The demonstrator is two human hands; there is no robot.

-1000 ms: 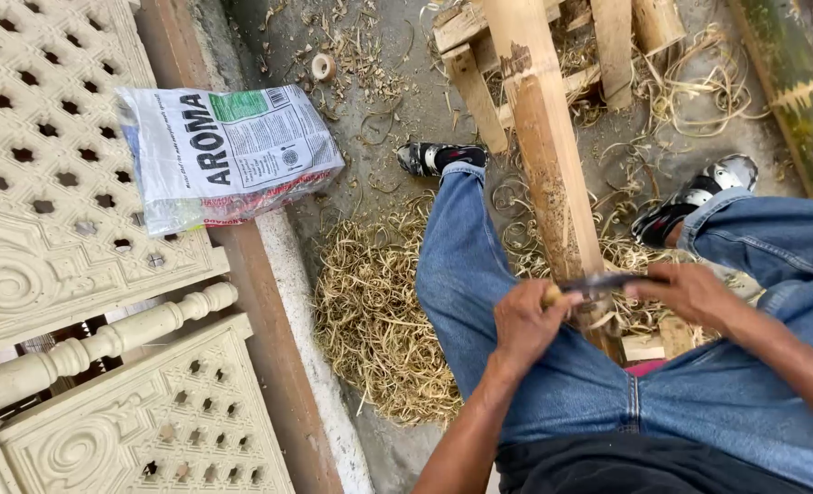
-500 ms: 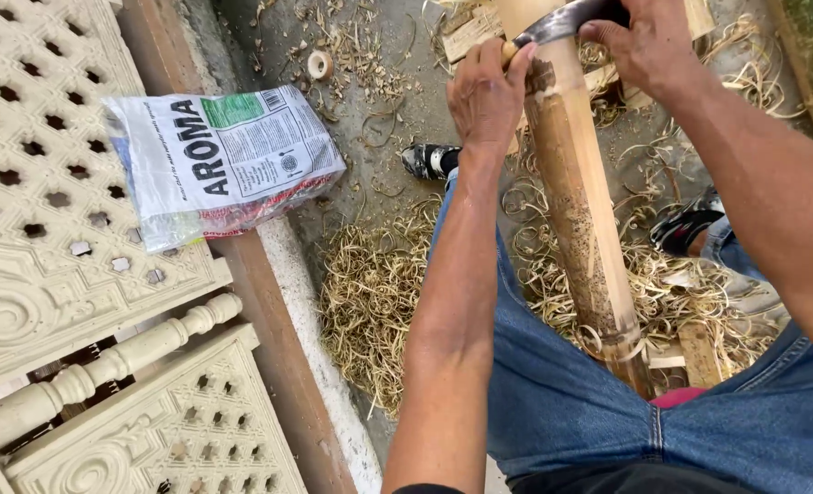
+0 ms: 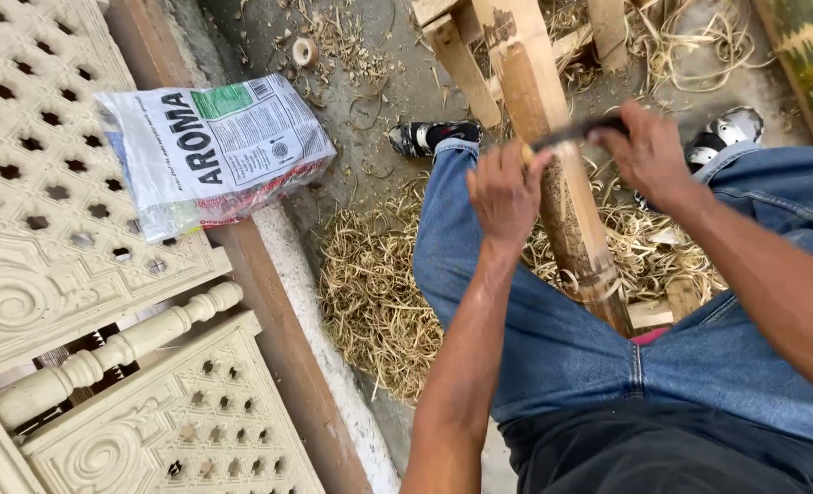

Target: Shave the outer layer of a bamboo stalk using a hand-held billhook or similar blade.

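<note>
Between my knees, the bamboo pole (image 3: 553,174) runs lengthwise away from me, its near end down at my lap and its far end resting on a wooden frame (image 3: 457,50). From the left: my left hand (image 3: 505,190) is clamped on one end of a dark blade (image 3: 576,133) laid crosswise over the pole, and my right hand (image 3: 646,151) grips the other end. Both sit level. The blade's edge is blurred, its handles hidden under my fingers.

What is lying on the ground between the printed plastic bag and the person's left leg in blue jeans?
In the head view, a heap of pale curled bamboo shavings lies between the printed plastic bag and the blue-jeaned left leg.
</note>
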